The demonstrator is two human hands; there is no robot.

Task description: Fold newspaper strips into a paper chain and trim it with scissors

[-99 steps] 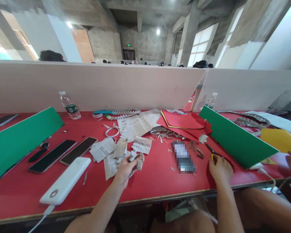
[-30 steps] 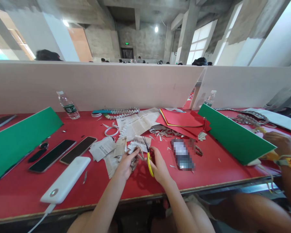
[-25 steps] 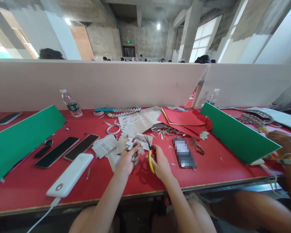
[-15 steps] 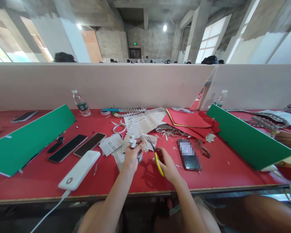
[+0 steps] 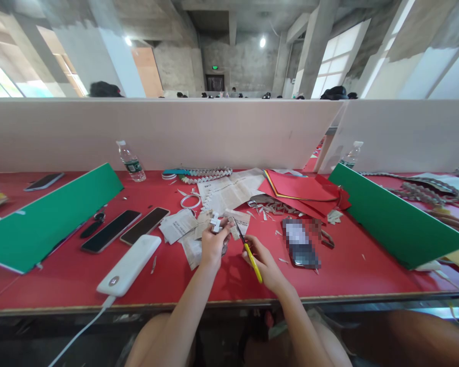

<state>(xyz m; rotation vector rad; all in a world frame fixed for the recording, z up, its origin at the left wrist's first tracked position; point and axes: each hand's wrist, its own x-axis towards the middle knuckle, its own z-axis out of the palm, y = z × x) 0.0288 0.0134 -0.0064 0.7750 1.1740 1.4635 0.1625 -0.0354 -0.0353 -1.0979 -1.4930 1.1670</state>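
Observation:
My left hand [image 5: 214,244] is closed on a folded paper strip [image 5: 215,223], made of small interlocked white pieces, and a printed piece of paper [image 5: 234,232] sticks out to its right. In my right hand [image 5: 263,260] are yellow-handled scissors [image 5: 253,264], their dark blades pointing up and left. The blade tips are right at the printed piece; whether they touch it I cannot tell. Beneath and behind my left hand lie cut newspaper pieces [image 5: 178,226]. A larger newspaper sheet [image 5: 233,191] spreads out behind them, partly under the woven paper chain [image 5: 208,176].
Red paper sheets [image 5: 298,186] lie over many paper scraps [image 5: 271,208]. A blurred phone [image 5: 300,244] is to the right. Two dark phones [image 5: 110,232], a white power bank [image 5: 130,266], a tape roll [image 5: 190,201] and a water bottle [image 5: 132,164] stand left. Green dividers [image 5: 398,219] flank the red table.
The scissors' blades have moved closer to the printed paper piece and look more closed. My left hand keeps its grip. The whole view has shifted slightly.

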